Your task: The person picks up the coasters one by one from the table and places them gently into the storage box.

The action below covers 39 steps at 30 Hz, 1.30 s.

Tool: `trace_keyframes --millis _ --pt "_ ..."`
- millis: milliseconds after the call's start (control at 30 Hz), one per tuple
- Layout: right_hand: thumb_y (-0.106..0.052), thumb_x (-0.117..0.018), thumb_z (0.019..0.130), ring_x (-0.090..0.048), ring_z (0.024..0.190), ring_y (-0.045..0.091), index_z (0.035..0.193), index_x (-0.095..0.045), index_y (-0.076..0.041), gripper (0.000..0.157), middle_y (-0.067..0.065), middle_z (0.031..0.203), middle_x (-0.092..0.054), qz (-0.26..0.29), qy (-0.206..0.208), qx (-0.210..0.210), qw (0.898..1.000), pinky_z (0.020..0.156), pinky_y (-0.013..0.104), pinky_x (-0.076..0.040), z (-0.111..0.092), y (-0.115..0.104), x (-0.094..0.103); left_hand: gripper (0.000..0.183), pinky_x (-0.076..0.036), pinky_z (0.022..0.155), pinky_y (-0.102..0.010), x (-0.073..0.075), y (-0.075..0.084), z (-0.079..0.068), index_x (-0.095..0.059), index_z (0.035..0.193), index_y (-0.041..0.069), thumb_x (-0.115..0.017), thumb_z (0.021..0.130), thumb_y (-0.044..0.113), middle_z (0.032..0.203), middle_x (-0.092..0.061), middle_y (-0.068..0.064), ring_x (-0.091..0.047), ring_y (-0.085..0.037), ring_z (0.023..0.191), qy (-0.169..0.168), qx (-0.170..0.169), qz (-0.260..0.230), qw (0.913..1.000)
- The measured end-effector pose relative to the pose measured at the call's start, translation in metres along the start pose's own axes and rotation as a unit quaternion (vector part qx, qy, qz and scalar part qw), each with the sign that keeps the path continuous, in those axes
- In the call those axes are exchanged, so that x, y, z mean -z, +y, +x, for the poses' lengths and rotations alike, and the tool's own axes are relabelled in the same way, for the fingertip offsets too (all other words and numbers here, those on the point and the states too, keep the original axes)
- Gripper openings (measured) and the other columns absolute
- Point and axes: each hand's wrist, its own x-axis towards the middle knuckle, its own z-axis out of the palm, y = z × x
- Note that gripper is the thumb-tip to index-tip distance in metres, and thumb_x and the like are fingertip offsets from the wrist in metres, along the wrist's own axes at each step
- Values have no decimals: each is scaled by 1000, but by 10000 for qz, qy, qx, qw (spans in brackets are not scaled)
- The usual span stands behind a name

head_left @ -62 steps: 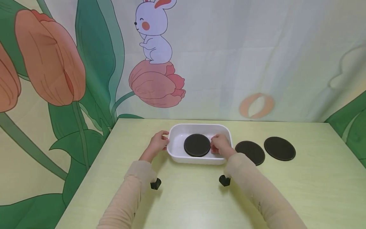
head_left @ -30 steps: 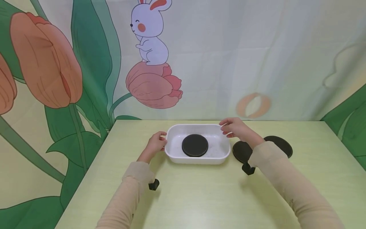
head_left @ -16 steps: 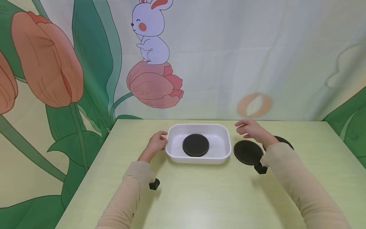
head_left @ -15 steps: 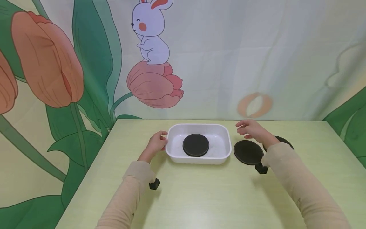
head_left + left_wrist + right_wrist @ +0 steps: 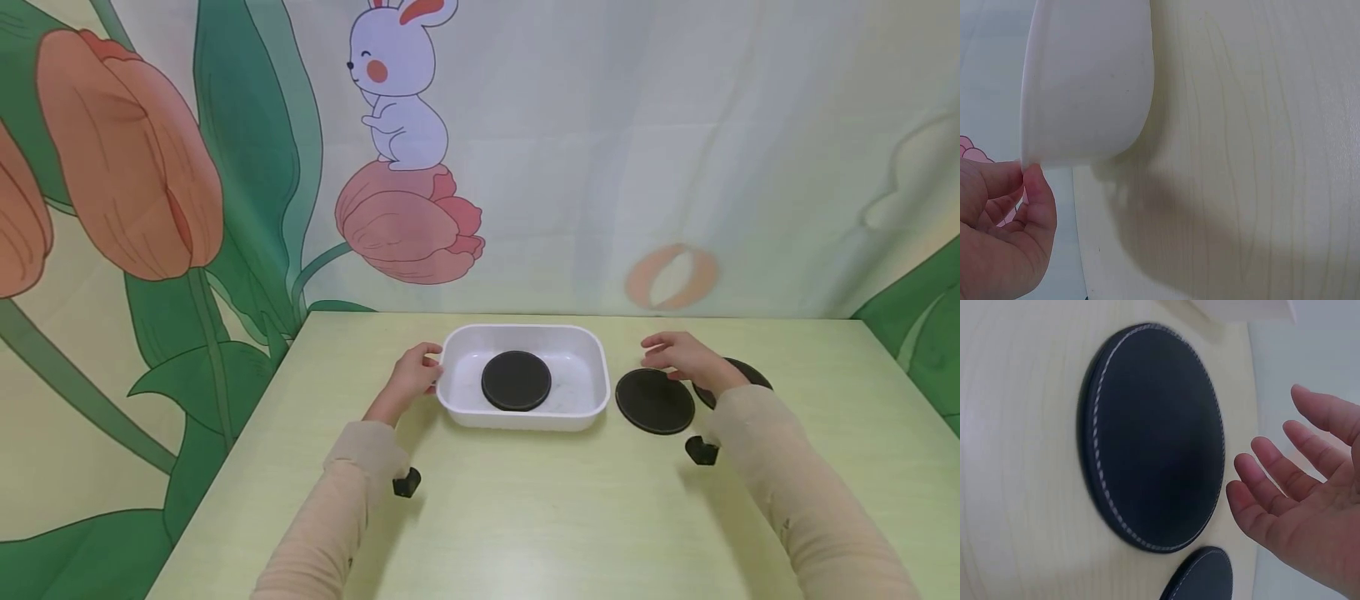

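With thumb and fingertips my left hand (image 5: 411, 375) pinches the left rim of a white rectangular tub (image 5: 525, 422); the left wrist view shows the grip at the tub's edge (image 5: 1088, 81). Inside the tub lies a round black coaster (image 5: 516, 380), left of the middle. Over the far edge of a second black coaster (image 5: 652, 404) hovers my right hand (image 5: 686, 362), fingers spread and relaxed, holding nothing. White stitching rings this coaster (image 5: 1157, 437) in the right wrist view. My right wrist and sleeve partly cover a third coaster (image 5: 750, 372).
A pale wood-grain table (image 5: 525, 517) bears everything. Behind its back edge hangs a curtain (image 5: 570, 167) printed with tulips and a rabbit. Small black wrist-worn pieces show under each cuff, such as the right one (image 5: 702, 450).
My right hand has left the inside of the tub, passed over its right rim, and moved right and down toward the outside coasters. My left hand has kept its place at the left rim.
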Motion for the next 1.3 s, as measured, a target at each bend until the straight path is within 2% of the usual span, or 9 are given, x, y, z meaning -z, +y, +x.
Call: trace_keyframes --millis 200,333,467,567,667,833,1000,1133,1300 --pt "-27 -56 84 -38 116 40 130 -27 6 64 30 130 -35 -137 82 -76 9998 94 56 -32 1 10 0 36 -51 59 -21 0 -1 0 -45 122 8 -51 87 3 99 -51 -12 -51 -19 80 19 -82 0 10000" --pt "-20 -55 85 -40 115 39 130 -29 6 59 30 130 -35 -357 220 -131 9990 85 45 -41 1 15 -3 35 -49 58 -20 0 -2 -2 -46 122 7 -50 87 4 97 -50 -11 -51 -18 79 20 -102 -24 9999" --pt "-23 -64 78 -52 87 24 121 -41 5 56 28 116 -49 -393 218 270 9986 59 27 -40 5 30 0 35 -50 58 -20 0 -2 -3 -45 122 8 -50 87 4 97 -50 -11 -51 -18 79 8 -118 3 9999" --pt "-22 -66 74 -43 64 16 116 -44 5 55 28 110 -52 -351 172 405 9984 48 26 -32 7 35 1 36 -50 58 -21 0 -2 -3 -45 122 8 -50 87 4 97 -50 -11 -51 -18 78 16 -132 5 9999" --pt "-17 -64 75 -44 65 16 117 -43 7 52 31 113 -49 -520 173 301 9980 46 26 -31 6 31 -2 36 -50 58 -21 0 -3 -2 -45 122 7 -50 87 3 96 -51 -11 -52 -18 78 19 -148 -34 9999" --pt "-9 -60 77 -50 89 31 119 -40 11 50 37 119 -41 -1214 161 5 9925 53 29 -37 4 22 -7 35 -50 57 -21 0 -4 -1 -46 121 7 -51 87 3 95 -50 -11 -51 -18 77 32 -184 -22 9998" --pt "-5 -60 76 -48 100 40 116 -43 10 46 36 118 -43 -1614 77 -6 9869 64 33 -44 6 23 -7 35 -49 56 -20 0 -4 -1 -46 121 7 -51 86 3 94 -50 -11 -50 -18 77 35 -185 -12 9998" --pt "-3 -61 74 -50 92 35 113 -46 9 44 33 113 -47 -1782 32 -31 9840 61 31 -44 8 24 -7 35 -50 58 -21 0 -4 -2 -46 121 7 -51 87 3 95 -50 -11 -52 -19 79 35 -152 -62 9999" --pt "-1 -61 72 -45 66 20 107 -48 4 37 22 96 -52 -1893 54 -201 9817 48 26 -35 9 21 -8 35 -50 58 -21 1 -4 -3 -45 122 7 -50 87 3 96 -50 -11 -53 -22 81 23 -153 -80 9998"
